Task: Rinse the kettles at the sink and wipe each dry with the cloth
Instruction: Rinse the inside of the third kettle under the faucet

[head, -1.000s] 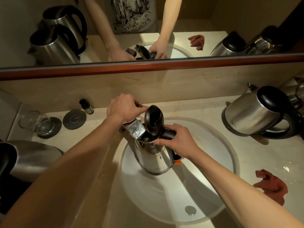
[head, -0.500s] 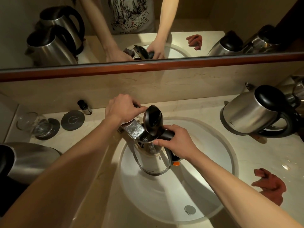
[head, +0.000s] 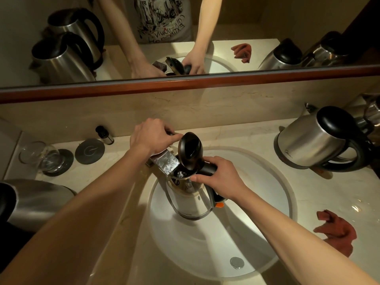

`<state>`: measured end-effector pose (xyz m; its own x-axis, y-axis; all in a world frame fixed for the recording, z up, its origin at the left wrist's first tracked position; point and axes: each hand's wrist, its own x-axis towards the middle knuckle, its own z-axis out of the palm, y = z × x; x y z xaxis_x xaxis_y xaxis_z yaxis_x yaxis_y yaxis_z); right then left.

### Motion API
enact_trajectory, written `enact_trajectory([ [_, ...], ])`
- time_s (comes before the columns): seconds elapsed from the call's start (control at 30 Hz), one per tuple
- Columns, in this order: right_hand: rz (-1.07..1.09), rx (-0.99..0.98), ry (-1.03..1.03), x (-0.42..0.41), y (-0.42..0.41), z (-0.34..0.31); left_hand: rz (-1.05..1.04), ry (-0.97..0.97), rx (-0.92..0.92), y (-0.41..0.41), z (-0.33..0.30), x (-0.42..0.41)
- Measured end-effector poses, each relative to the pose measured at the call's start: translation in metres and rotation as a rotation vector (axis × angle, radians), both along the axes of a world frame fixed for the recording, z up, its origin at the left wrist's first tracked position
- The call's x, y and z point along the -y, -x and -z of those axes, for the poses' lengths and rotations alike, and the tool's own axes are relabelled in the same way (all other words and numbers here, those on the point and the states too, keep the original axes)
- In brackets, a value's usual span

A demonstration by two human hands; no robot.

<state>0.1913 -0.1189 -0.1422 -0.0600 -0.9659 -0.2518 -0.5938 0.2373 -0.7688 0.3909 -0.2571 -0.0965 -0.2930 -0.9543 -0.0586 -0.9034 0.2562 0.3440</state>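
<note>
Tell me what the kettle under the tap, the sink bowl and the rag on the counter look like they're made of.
Kettle: looks like brushed stainless steel, with soft streaky reflections; its raised lid and handle seem to be glossy black plastic.
Sink bowl: smooth white, probably glazed ceramic, judging by its even sheen.
Rag: reddish-brown soft cloth, crumpled in folds, matte; the fibre can't be told.

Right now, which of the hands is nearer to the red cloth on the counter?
Right. The right hand grips the handle of the kettle over the sink, on the side of the red cloth. The left hand rests on the tap, farther away.
</note>
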Motion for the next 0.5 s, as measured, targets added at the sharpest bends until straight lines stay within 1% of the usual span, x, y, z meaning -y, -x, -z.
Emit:
enact_trajectory([
  [0.5,0.002,0.008,0.0,0.0005,0.0007,0.0025,0.007,-0.003,-0.014,-0.0009,0.0008,0.0007],
])
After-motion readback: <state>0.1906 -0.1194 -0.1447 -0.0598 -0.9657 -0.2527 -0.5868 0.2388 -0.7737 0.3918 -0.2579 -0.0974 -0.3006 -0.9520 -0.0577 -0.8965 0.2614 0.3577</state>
